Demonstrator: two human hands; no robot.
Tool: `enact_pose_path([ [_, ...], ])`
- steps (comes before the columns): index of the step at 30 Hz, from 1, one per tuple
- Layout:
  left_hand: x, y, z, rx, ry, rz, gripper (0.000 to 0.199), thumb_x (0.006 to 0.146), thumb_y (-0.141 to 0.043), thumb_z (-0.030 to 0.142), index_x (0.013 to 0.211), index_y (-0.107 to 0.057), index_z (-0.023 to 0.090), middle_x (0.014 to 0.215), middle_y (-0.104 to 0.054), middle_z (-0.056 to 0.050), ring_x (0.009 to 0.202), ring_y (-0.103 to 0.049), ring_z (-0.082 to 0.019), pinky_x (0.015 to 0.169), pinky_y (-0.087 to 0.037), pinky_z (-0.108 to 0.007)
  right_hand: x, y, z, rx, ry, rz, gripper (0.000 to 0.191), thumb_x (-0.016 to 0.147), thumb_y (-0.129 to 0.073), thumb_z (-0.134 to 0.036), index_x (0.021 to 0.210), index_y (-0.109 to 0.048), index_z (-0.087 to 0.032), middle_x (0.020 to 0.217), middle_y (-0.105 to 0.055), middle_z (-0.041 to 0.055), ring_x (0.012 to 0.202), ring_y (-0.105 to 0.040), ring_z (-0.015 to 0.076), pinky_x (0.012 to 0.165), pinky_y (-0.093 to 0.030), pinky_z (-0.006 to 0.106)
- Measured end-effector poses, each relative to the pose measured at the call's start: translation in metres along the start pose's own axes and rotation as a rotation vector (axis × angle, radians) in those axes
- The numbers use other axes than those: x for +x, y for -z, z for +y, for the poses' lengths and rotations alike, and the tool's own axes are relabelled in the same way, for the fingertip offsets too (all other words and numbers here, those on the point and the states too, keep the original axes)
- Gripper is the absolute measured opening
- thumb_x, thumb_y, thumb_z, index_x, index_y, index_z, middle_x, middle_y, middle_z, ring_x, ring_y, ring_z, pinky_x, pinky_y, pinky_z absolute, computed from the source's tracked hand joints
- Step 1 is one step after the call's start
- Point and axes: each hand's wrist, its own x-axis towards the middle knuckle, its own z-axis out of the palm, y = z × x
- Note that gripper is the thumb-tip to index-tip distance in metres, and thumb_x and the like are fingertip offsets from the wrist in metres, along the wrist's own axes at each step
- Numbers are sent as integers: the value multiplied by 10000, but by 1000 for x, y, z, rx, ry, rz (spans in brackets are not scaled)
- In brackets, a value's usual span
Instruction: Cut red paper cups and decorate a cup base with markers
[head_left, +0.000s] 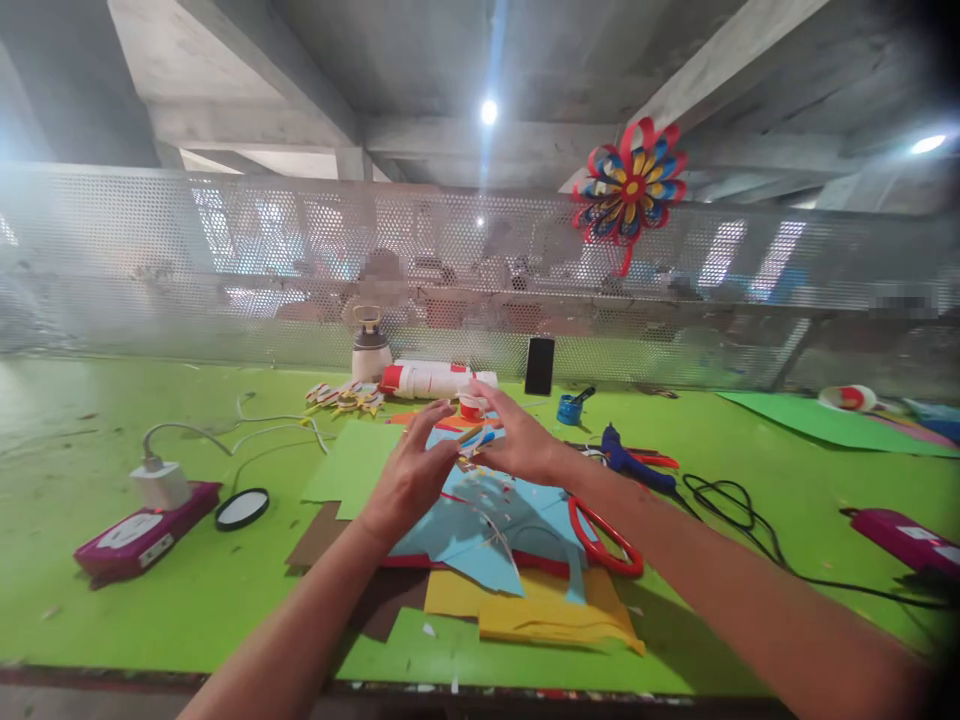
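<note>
Both of my hands meet above the middle of the green table, over a pile of coloured paper. My left hand point(416, 475) has its fingers bent around a small paper piece with blue, yellow and white strips point(478, 437). From the other side, my right hand point(519, 435) pinches the same piece near its top. Light blue paper point(465, 548) with small scraps on it lies below them. Red-handled scissors point(607, 545) rest at the right edge of the pile. The fingertips partly hide the held piece.
A blue glue gun point(637, 465) with a black cable lies right. At left are a purple power strip point(146, 530) and a round black-rimmed disc point(241, 509). Behind stand a jug point(370, 355), white rolls point(435, 380), a phone point(539, 366) and a blue jar point(569, 409).
</note>
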Motion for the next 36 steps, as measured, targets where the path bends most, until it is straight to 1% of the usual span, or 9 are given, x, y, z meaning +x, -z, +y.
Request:
enact_pose_path([
  [3,3,4,10,59,-111,79,204,888,-532,40,950,-591,226,1342,-471,-104,1385,-393,-293,1040,-483,-498,-14,5,-10,131,-24,-20,935,799,-738,-321,1542,-170,-311,1521,-398,155,1193,-601,285,861,-591,416],
  [7,0,1,15,84,-173,115,288,862,-586,28,1044,-583,251,1332,-460,-97,1353,-429,-298,1016,-502,-496,-31,12,-36,338,-53,-55,876,787,-750,-286,1519,-271,-304,1386,-540,97,1163,-608,260,940,-565,392],
  [10,-4,-3,14,121,-182,122,307,849,-619,31,1059,-588,252,1305,-467,-92,1345,-428,-303,1018,-498,-492,-36,15,-52,338,-94,-48,877,746,-775,-268,1501,-330,-290,1414,-502,99,1133,-602,267,948,-553,408],
  [13,-5,-6,16,126,-174,89,278,845,-614,17,1026,-596,228,1308,-460,-107,1345,-424,-312,1023,-492,-500,-35,16,-53,309,-183,-11,819,745,-766,-287,1468,-385,-238,1301,-581,116,978,-638,245,888,-564,440],
  [18,-2,-6,23,52,-83,65,302,845,-623,42,1090,-584,215,1349,-462,-126,1334,-438,-312,1055,-460,-530,-25,24,-27,641,-400,106,729,709,-809,-240,1363,-489,-215,1085,-691,74,888,-672,221,760,-578,366],
  [24,0,0,6,92,237,213,204,896,-573,142,1092,-598,193,1236,-533,-119,1165,-556,-255,1001,-491,-458,-3,66,38,628,-630,277,331,909,-641,-266,1214,-553,-173,955,-674,47,781,-668,162,655,-559,303],
  [26,-1,-1,-2,142,332,112,207,905,-549,168,1101,-614,161,1208,-550,-135,1146,-566,-271,995,-490,-455,6,79,60,592,-712,275,253,947,-599,-296,1151,-600,-147,1035,-659,55,821,-658,161,696,-569,327],
  [32,-6,-8,-4,256,520,-521,310,886,-556,197,1176,-642,127,1354,-512,-175,1217,-538,-328,1045,-433,-470,37,86,104,512,-858,281,305,947,-601,-320,1205,-596,-156,1171,-637,83,955,-656,202,797,-569,394],
  [36,-6,-6,-3,321,645,-675,347,900,-550,275,1199,-647,127,1273,-575,-179,1165,-569,-341,988,-460,-475,51,79,122,488,-891,272,309,946,-603,-318,1211,-595,-158,1181,-635,85,966,-655,205,804,-569,399],
])
